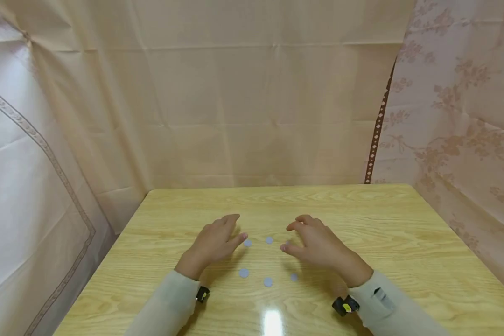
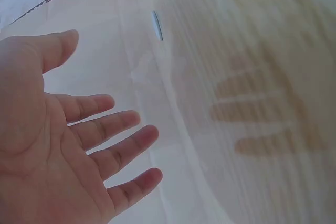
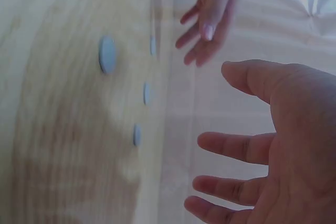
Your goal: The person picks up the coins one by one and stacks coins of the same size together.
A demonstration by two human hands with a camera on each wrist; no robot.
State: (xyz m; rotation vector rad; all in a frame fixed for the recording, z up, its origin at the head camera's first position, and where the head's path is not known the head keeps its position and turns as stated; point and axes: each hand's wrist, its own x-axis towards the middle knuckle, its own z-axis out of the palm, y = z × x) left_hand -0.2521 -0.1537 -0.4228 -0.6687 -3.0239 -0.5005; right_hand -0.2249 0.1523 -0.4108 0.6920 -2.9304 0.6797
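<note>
Six small round pale-blue discs (image 1: 268, 282) lie flat on the wood-grain tabletop (image 1: 403, 261), spaced apart in a rough ring, approx at 12, 2, 4, 6, 8 & 10 o'clock. L hand (image 1: 212, 245) hangs above the tbl off the ring's 9–10 o'clock side, empty, fingers spread, palm facing inward; in head view its thumb tip is just beside the 10 o'clock disc (image 1: 247, 243). R hand (image 1: 322, 245) hangs off the 2–3 o'clock side, also empty, fingers apart & slightly bent; its thumb partly hides the 2 o'clock disc (image 1: 288, 242) in head view. L wrist view shows finger shadows on the wood.

Cream sleeves (image 1: 165, 301) come in from 7 & 5 o'clock, w/ a black device (image 1: 345, 305) at each wrist. Beige curtain (image 1: 252, 107) hangs at 12 o'clock past the far edge; pink floral curtain (image 1: 458, 116) at 2, w/ brown diamond-pattern trim (image 1: 377, 130) btwn; whitish cloth (image 1: 17, 186) at 9–10. Bright glare spot (image 1: 272, 323) on tbl at 6 o'clock.
</note>
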